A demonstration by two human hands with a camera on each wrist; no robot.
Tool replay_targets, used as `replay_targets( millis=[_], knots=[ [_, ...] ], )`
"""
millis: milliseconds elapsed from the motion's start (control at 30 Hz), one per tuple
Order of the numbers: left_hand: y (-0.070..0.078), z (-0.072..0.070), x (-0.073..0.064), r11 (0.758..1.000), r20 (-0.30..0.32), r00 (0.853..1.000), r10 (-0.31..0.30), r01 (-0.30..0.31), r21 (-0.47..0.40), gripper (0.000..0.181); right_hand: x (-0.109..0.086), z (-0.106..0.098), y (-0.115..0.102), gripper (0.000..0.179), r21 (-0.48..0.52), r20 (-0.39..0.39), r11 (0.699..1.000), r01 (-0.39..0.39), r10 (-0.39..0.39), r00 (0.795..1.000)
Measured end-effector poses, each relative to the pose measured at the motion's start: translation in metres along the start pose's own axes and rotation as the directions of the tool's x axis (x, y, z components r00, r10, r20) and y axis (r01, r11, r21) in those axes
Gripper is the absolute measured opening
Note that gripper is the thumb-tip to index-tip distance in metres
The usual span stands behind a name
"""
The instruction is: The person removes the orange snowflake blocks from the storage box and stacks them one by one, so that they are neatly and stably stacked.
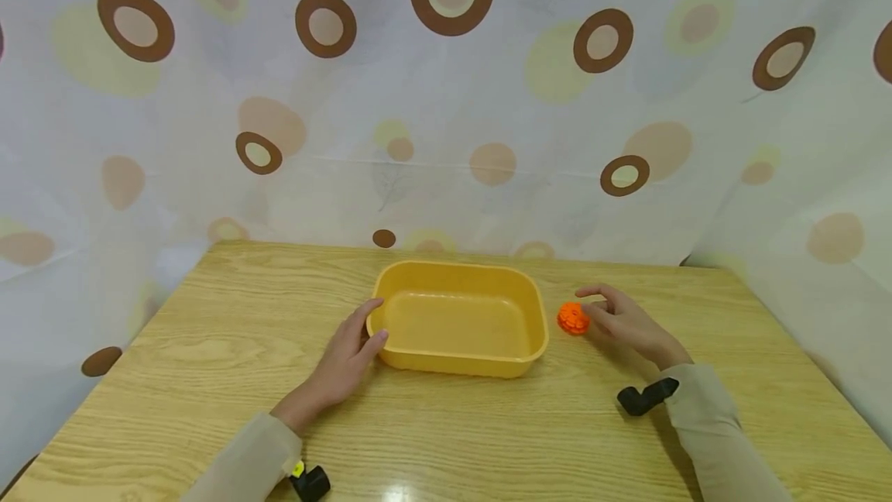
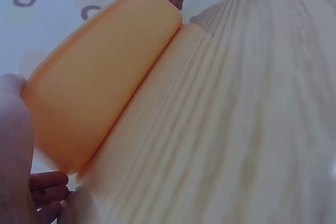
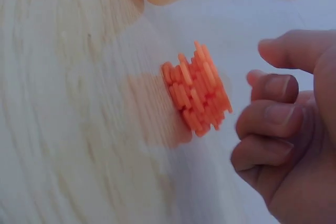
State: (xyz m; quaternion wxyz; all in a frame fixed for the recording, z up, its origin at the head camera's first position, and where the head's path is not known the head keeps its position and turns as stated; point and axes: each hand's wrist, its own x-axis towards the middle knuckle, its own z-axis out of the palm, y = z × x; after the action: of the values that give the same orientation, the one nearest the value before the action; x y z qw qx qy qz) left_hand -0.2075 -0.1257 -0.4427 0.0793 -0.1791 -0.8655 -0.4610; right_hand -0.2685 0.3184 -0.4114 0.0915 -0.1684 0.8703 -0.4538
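A yellow plastic basin (image 1: 456, 364) sits upright on the table, nothing inside it. My left hand (image 1: 346, 356) holds its left end, with thumb and index finger at the rim. The left wrist view has the basin's side wall (image 2: 100, 72), with the other fingers (image 2: 50, 187) of that hand curled by its bottom corner. To the right of the basin lies a small stack of orange notched discs (image 1: 573, 318). Just beside the stack (image 3: 197, 90) hovers my right hand (image 3: 294, 129), holding nothing; its thumb and index finger are apart, the other fingers loosely bent.
The wood-grain table (image 1: 446, 432) reaches back to a hanging white cloth (image 1: 446, 99) with brown and beige circles, which also runs along both sides. Each wrist wears a black camera mount, one on the left (image 1: 310, 483) and one on the right (image 1: 646, 396).
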Motion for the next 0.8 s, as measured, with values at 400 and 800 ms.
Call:
replay_targets(
  millis=[400, 800],
  knots=[
    [0.003, -0.014, -0.004, 0.998, 0.089, 0.995, -0.047, 0.051, -0.043, 0.057, 0.001, 0.012, -0.022, 0.028, -0.024, -0.143, 0.977, 0.212, -0.213, 0.967],
    [0.007, -0.008, 0.000, 0.966, 0.122, 0.984, -0.128, 0.151, -0.208, 0.053, -0.057, 0.010, -0.018, 0.028, -0.265, -0.219, 0.943, 0.199, -0.260, 0.940]
  ],
)
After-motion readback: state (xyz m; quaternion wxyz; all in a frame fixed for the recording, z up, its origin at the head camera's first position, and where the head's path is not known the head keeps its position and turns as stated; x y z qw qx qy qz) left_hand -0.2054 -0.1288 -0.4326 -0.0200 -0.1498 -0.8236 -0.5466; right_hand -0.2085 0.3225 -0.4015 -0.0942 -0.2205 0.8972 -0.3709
